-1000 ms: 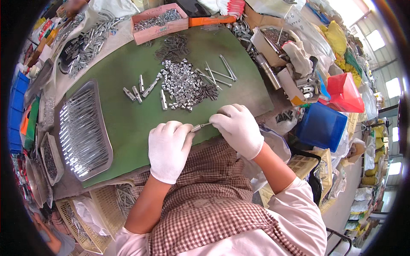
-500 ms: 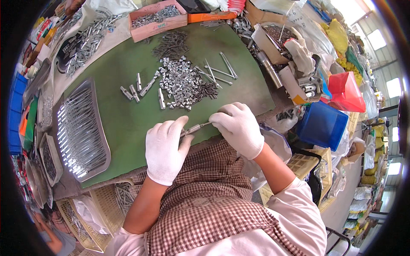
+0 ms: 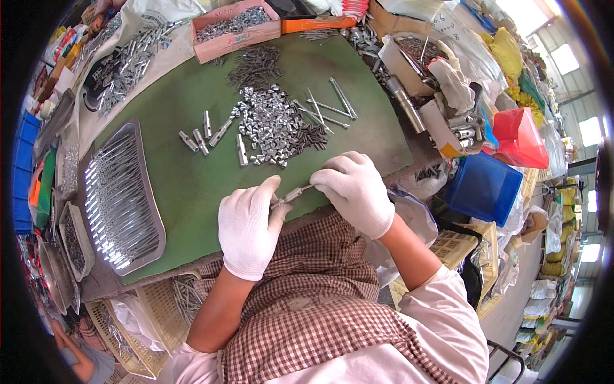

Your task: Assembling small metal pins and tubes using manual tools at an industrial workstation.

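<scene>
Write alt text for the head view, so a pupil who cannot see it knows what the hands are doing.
Two white-gloved hands, left hand and right hand, hold a small metal rod between them over a green mat. Behind them lies a pile of small metal parts; a metal tray of finished pieces sits to the left.

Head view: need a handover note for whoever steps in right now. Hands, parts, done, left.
Left hand: gloved, pinching one end of a small metal rod piece at the near edge of the green mat.
Right hand: gloved, gripping the other end of that piece.
Parts: pile of small silver fittings mid-mat, dark pins behind it, long rods to its right, a few assembled pieces to its left.
Done: metal tray on the left, packed with rows of finished pieces.
Left: the loose pile is still large.
</scene>
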Action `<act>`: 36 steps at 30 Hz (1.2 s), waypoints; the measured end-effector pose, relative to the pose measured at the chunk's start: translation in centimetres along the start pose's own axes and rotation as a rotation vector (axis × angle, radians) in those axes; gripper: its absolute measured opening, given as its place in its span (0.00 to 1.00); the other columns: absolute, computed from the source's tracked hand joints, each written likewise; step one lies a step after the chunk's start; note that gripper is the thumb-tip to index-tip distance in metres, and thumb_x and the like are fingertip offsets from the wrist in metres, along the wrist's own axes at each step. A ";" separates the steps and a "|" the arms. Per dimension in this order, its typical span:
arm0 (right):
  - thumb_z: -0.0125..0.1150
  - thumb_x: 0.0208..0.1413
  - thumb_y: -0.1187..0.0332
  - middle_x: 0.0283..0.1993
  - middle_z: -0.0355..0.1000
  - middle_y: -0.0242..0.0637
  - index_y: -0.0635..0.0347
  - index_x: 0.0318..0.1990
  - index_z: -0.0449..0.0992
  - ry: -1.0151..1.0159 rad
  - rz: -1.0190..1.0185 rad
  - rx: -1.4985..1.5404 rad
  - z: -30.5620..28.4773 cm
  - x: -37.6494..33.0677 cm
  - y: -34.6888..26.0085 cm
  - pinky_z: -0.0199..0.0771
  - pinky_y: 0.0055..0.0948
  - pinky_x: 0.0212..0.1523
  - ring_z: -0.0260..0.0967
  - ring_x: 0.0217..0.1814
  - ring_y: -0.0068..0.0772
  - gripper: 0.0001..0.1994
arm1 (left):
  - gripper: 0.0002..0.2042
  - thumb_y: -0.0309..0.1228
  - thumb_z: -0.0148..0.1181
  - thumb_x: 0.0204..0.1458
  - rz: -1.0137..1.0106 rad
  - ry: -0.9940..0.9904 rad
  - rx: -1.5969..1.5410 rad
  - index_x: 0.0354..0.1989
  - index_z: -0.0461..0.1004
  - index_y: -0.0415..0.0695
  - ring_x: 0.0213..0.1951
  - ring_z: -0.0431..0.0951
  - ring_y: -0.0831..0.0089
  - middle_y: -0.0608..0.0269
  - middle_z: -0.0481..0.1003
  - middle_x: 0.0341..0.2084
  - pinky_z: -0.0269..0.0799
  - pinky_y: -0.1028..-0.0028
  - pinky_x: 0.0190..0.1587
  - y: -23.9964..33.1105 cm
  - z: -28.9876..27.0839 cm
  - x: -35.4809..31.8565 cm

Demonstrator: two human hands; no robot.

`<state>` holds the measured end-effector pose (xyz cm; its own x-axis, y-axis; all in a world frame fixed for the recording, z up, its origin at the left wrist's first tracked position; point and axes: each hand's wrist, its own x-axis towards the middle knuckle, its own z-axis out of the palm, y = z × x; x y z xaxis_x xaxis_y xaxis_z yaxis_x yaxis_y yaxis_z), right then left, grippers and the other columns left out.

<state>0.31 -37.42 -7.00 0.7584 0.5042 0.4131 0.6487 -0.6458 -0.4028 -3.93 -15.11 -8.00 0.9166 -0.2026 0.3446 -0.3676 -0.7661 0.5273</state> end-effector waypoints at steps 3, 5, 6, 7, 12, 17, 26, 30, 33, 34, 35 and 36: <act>0.67 0.45 0.75 0.39 0.75 0.33 0.50 0.40 0.78 -0.001 0.003 0.008 0.1 -0.1 0.1 0.71 0.41 0.47 0.73 0.44 0.44 0.13 | 0.26 0.27 0.73 0.43 0.052 0.036 0.047 0.54 0.74 0.45 0.36 0.76 0.62 0.65 0.77 0.31 0.67 0.62 0.43 -0.1 0.2 -0.2; 0.67 0.45 0.76 0.39 0.75 0.33 0.50 0.40 0.78 0.006 0.003 0.006 0.1 -0.1 0.0 0.71 0.41 0.48 0.73 0.44 0.44 0.13 | 0.26 0.27 0.73 0.43 0.070 0.045 0.054 0.54 0.74 0.45 0.37 0.76 0.62 0.65 0.77 0.32 0.67 0.62 0.44 -0.1 0.2 -0.2; 0.67 0.45 0.76 0.39 0.75 0.32 0.50 0.40 0.78 0.014 0.003 0.003 0.1 -0.1 0.0 0.71 0.41 0.48 0.73 0.44 0.44 0.14 | 0.26 0.27 0.73 0.43 0.090 0.055 0.062 0.54 0.74 0.45 0.38 0.76 0.61 0.65 0.76 0.33 0.67 0.62 0.44 -0.1 0.2 -0.2; 0.67 0.45 0.76 0.39 0.75 0.32 0.50 0.40 0.78 0.014 0.004 0.003 0.1 -0.1 0.0 0.71 0.41 0.48 0.73 0.44 0.44 0.14 | 0.26 0.27 0.73 0.43 0.090 0.055 0.062 0.54 0.74 0.45 0.38 0.76 0.61 0.65 0.76 0.33 0.67 0.62 0.44 -0.1 0.2 -0.2; 0.67 0.45 0.76 0.39 0.75 0.33 0.50 0.40 0.78 0.019 -0.003 0.008 0.1 -0.1 0.0 0.71 0.41 0.48 0.73 0.44 0.44 0.14 | 0.19 0.30 0.72 0.46 0.119 0.102 0.043 0.48 0.76 0.46 0.35 0.77 0.58 0.62 0.76 0.32 0.69 0.58 0.40 0.0 0.1 0.1; 0.67 0.45 0.76 0.38 0.75 0.32 0.50 0.40 0.78 0.006 -0.013 0.008 0.0 0.1 0.2 0.71 0.42 0.47 0.73 0.43 0.44 0.13 | 0.11 0.30 0.71 0.46 0.119 0.079 0.065 0.39 0.79 0.49 0.37 0.76 0.59 0.65 0.76 0.33 0.68 0.59 0.42 0.0 0.2 -0.2; 0.69 0.44 0.73 0.39 0.76 0.32 0.48 0.37 0.80 0.047 -0.012 0.001 0.6 0.4 0.2 0.71 0.43 0.50 0.74 0.44 0.44 0.11 | 0.10 0.29 0.71 0.45 0.099 0.071 0.040 0.36 0.79 0.49 0.38 0.75 0.60 0.66 0.75 0.33 0.67 0.60 0.43 0.1 0.1 0.1; 0.71 0.46 0.70 0.39 0.77 0.32 0.47 0.33 0.82 0.161 0.087 -0.029 0.2 0.6 0.1 0.70 0.45 0.53 0.75 0.46 0.43 0.07 | 0.10 0.28 0.71 0.45 0.090 0.060 0.040 0.35 0.79 0.49 0.38 0.76 0.60 0.65 0.76 0.33 0.68 0.60 0.43 0.1 0.0 0.2; 0.71 0.47 0.68 0.35 0.77 0.31 0.46 0.33 0.82 0.221 0.170 -0.129 0.0 1.3 1.4 0.68 0.43 0.55 0.74 0.45 0.42 0.05 | 0.10 0.27 0.71 0.45 0.092 0.071 0.044 0.35 0.78 0.48 0.37 0.76 0.59 0.64 0.76 0.33 0.68 0.60 0.43 0.2 0.1 0.2; 0.71 0.47 0.68 0.35 0.76 0.31 0.47 0.33 0.82 0.225 0.188 -0.147 0.4 1.4 2.0 0.67 0.43 0.56 0.74 0.45 0.43 0.05 | 0.10 0.27 0.71 0.45 0.094 0.072 0.043 0.35 0.78 0.48 0.37 0.76 0.59 0.64 0.76 0.33 0.68 0.60 0.43 0.2 0.1 0.3; 0.71 0.47 0.68 0.35 0.76 0.31 0.47 0.33 0.82 0.226 0.187 -0.148 0.5 1.8 2.4 0.67 0.43 0.56 0.74 0.45 0.43 0.05 | 0.09 0.27 0.70 0.45 0.099 0.074 0.033 0.35 0.78 0.48 0.37 0.76 0.59 0.64 0.77 0.33 0.68 0.60 0.42 0.1 0.0 0.3; 0.71 0.47 0.68 0.35 0.76 0.32 0.47 0.33 0.82 0.232 0.214 -0.159 0.7 2.2 2.6 0.67 0.43 0.56 0.74 0.45 0.43 0.05 | 0.09 0.26 0.70 0.45 0.103 0.076 0.023 0.35 0.78 0.48 0.37 0.76 0.59 0.64 0.77 0.32 0.68 0.60 0.42 0.1 0.0 0.3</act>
<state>3.68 -37.61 -7.71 0.8298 0.2158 0.5147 0.4446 -0.8130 -0.3759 -3.71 -15.27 -7.85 0.8594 -0.2349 0.4542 -0.4545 -0.7578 0.4681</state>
